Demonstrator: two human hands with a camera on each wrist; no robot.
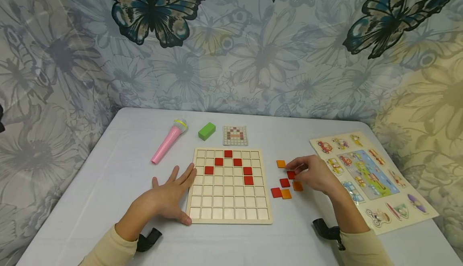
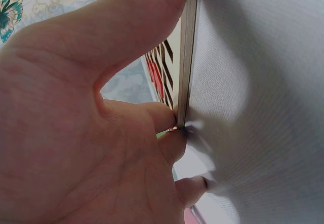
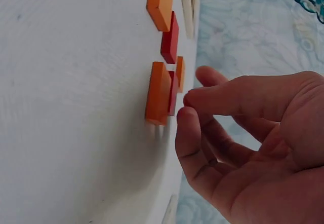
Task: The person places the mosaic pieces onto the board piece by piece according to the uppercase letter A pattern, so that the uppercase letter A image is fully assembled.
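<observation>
While left hand (image 1: 169, 197) borders board (image 1: 231, 221), gap (image 1: 270, 173) rightward.

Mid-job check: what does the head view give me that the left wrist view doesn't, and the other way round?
Only the head view shows the orange tiles, the pattern card and the picture board.
Only the left wrist view shows the palm side of the left hand and a close look along the grid board's side edge.
Both show red tiles on the grid board and the butterfly backdrop.
</observation>
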